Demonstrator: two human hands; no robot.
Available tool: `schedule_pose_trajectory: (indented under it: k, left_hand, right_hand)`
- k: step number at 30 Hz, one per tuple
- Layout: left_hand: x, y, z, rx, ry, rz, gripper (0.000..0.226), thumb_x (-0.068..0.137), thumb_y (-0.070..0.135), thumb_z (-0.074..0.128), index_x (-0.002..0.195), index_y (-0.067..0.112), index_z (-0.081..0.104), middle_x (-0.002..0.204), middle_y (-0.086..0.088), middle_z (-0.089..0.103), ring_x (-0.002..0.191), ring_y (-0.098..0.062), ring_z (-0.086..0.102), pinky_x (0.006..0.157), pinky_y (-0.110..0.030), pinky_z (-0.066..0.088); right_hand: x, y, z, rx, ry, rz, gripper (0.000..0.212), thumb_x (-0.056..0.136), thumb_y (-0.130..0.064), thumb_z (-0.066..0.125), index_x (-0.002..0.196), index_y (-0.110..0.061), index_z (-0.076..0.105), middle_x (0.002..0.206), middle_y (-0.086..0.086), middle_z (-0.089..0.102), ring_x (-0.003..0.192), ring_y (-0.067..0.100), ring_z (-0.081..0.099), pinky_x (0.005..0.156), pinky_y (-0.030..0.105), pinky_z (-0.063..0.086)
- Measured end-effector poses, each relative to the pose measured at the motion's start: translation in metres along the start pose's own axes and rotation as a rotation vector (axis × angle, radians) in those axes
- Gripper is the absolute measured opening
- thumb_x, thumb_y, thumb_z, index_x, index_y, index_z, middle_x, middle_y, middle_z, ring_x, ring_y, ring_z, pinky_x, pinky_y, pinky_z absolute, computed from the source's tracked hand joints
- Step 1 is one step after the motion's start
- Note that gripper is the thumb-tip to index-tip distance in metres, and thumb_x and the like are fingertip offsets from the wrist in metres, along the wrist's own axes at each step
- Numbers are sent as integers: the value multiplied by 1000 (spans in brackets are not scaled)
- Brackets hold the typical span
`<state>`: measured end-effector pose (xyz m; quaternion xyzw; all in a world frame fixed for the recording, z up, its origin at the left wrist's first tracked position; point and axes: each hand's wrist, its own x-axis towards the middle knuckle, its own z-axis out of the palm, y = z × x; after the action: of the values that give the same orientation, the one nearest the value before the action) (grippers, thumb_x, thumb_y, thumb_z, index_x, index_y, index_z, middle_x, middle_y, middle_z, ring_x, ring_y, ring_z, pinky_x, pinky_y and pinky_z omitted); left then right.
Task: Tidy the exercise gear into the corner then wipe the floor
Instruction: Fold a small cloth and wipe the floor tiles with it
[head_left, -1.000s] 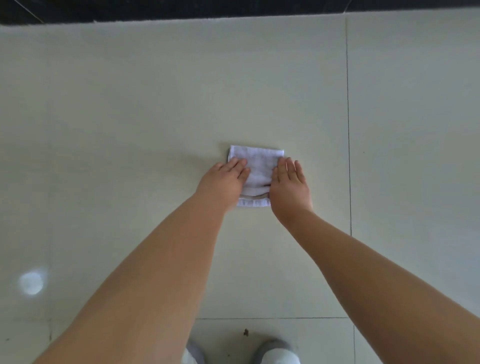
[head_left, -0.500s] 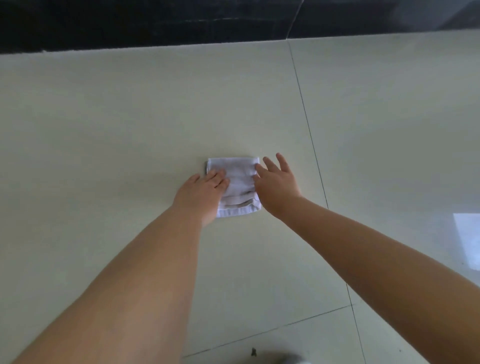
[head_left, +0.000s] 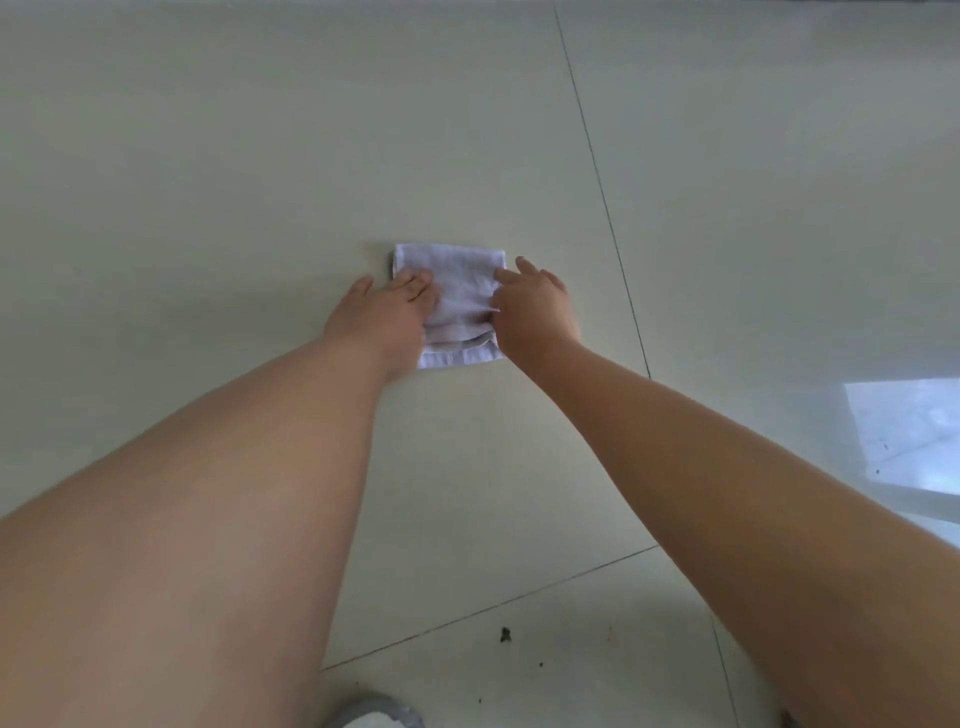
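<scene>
A: On the floor (head_left: 260, 156), out past the middle of the pale tiles, lies a folded white cloth (head_left: 457, 291). Both hands are on it.

B: Which parts of it?

A: The left hand (head_left: 382, 317) covers its left edge and the right hand (head_left: 535, 312) its right edge. The middle and far edge show between and beyond them.

B: What is each grip doing?

A: Neither is clenched. The left one lies flat, fingers spread, palm down on the cloth. The right is looser, with the cloth bunched into creases against its thumb side. I'd call both pressing rather than grasping.

B: Why two hands?

A: Probably to keep the folds together and push with even weight, arms out straight, so the whole pad rubs the tile.

B: And the exercise gear?

A: None in view, so I judge this the wiping part. Dark specks (head_left: 504, 634) sit on the near tile, close to a grey shoe (head_left: 374, 714), well apart from the cloth. A bright reflection (head_left: 904, 436) lies on the right.
</scene>
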<state>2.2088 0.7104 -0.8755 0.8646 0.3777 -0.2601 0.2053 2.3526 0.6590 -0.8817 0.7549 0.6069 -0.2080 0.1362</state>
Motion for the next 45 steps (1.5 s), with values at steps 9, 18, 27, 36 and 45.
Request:
schedule_pose_trajectory:
  k: [9,18,27,36,45]
  left_hand:
    - [31,47,-18,-37,22,-207,58,101,26,33,151,10,9,160,-3,7,148,-16,9,119,-36,11]
    - [110,182,-47,-28,79,-104,55,100,20,36,149,7,15,159,-7,10,146,-19,17,115,-36,21]
    - [112,240,-33,169,51,-10,59,102,33,28,152,10,7,161,-5,2,149,-18,5,120,-33,7]
    - [129,211,-56,187,20,-313,56,103,31,23,152,10,4,161,-4,1,149,-17,7,118,-33,12]
    - [210,256,-100,101,83,-269,56,103,26,26,151,5,6,160,-8,5,148,-21,9,114,-36,23]
  right_hand:
    - [43,48,-30,-104,31,-77,40,91,-12,47,131,-19,52,142,-6,46,147,11,7,119,38,-6]
    - [39,210,-47,-300,29,-200,37,91,-15,51,127,-11,56,144,-2,45,148,17,9,120,38,-1]
    - [-22,275,21,-46,311,-255,33,68,-10,43,78,1,73,91,19,74,86,35,73,72,48,57]
    - [51,247,-26,-27,187,-359,39,99,-19,38,136,-13,45,156,0,26,148,23,3,119,36,-7]
    - [99,319,-53,-21,213,-185,35,97,-16,38,126,-22,57,147,-11,40,148,22,7,116,49,-11]
